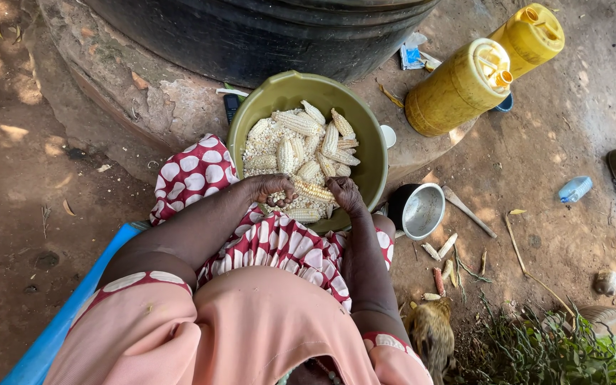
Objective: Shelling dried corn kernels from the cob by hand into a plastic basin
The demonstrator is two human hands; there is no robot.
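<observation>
Bare reddish dirt ground surrounds the seated person. On the lap, over a red polka-dot cloth [201, 175], both hands grip one maize cob [314, 191]: left hand [274, 188] closed on its near end, right hand [344, 194] wrapped around the other. It sits over the olive basin [372, 142] of cobs and kernels. Beyond stand yellow jerrycans [458, 87].

Basin [372, 142]: olive plastic, smooth, dull sheen. Maize cob [313, 191]: matt, bumpy kernels. Small bowl [420, 210]: shiny metal. Jerrycans [458, 89]: yellow plastic, semi-gloss. Skirt [194, 175]: matt dotted cloth. Ground [8, 178]: rough bare earth
</observation>
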